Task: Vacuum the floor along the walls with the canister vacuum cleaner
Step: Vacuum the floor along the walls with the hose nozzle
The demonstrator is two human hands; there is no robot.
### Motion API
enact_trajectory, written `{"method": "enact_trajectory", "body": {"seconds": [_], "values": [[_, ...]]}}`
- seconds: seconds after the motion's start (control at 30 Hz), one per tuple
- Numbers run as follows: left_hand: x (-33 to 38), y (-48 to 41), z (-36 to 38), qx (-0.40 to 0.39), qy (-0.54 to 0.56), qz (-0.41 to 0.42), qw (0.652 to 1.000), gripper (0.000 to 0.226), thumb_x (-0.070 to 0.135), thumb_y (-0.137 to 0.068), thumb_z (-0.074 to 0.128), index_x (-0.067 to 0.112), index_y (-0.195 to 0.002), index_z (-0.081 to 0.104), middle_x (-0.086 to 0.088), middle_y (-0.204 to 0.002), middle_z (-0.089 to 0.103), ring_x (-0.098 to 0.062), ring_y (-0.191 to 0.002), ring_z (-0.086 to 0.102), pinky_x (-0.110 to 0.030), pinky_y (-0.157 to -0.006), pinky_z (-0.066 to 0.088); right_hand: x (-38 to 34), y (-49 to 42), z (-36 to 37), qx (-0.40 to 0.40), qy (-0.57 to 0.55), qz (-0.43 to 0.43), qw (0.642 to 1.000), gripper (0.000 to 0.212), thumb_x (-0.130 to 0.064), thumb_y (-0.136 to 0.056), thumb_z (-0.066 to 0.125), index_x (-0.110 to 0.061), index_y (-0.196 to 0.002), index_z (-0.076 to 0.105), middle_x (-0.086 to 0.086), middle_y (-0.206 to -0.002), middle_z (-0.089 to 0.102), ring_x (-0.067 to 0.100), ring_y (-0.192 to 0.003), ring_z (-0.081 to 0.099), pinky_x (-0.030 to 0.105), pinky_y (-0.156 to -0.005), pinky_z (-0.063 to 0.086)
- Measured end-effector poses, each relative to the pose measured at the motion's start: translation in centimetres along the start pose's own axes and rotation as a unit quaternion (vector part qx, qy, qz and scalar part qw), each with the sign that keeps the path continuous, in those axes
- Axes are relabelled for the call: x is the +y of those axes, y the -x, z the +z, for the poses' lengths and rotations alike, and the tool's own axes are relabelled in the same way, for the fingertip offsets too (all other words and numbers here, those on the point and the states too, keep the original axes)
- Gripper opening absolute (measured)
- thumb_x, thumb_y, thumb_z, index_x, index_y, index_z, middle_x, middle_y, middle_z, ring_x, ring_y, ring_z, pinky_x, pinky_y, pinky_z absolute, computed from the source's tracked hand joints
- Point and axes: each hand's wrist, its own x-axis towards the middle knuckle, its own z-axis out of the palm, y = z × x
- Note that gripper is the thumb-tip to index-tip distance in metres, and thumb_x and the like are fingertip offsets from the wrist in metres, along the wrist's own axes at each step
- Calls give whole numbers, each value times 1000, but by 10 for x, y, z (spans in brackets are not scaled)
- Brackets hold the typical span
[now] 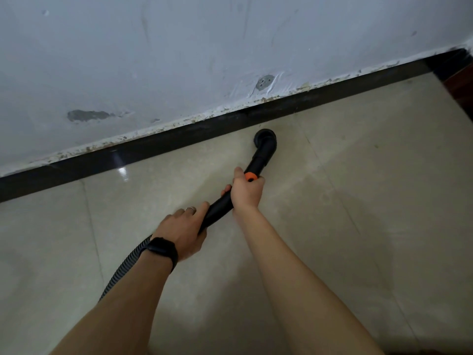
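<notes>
Home interior: beige floor tiles [332,201], black skirting [179,134], scuffed white plastered wall [153,60].

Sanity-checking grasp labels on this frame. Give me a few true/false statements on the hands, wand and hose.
1. The left hand and the right hand both grip the black wand. True.
2. The nozzle is down at the floor, close to the dark skirting. True.
3. The black wristband is worn on the right arm. False: it sits just behind the left hand.
4. The ribbed hose trails off past the right arm. False: it runs from under the left wrist toward the lower left.
5. The orange collar shows right at the right hand's fingers. True.
</notes>
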Motion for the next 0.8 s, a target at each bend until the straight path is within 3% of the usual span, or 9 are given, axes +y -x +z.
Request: {"method": "enact_trajectory", "body": {"seconds": [0.2, 0.5, 0.8], "values": [[-13, 6, -3, 12, 24, -27, 999, 39, 35, -93, 48, 26, -128, 34, 1, -101, 59, -23, -88, 57, -36, -72, 48, 5, 2, 20, -26, 22, -7, 999, 33, -25, -101, 62, -12, -126, 44, 3, -71, 56, 11, -41, 53, 34, -59, 55], [-41, 27, -7, 17, 47, -66, 997, 34, 34, -91, 51, 28, -121, 36, 4, -92, 56, -20, -81, 55, -33, -68, 45, 21, 24, 47, -47, 52, -2, 998, 30, -24, -103, 59, -15, -125, 41, 6, -75, 59, 12, -44, 56, 30, -53, 56], [-56, 56, -18, -22, 21, -101, 994, 32, 39, -91, 53, 30, -116, 35, 7, -87, 54, -20, -71, 52, -34, -66, 49, 39, 47, 58, -99, 69, 23, 992, 37, -36, -103, 62, -17, -121, 37, 12, -91, 64, 15, -54, 61, 26, -54, 59]]}}
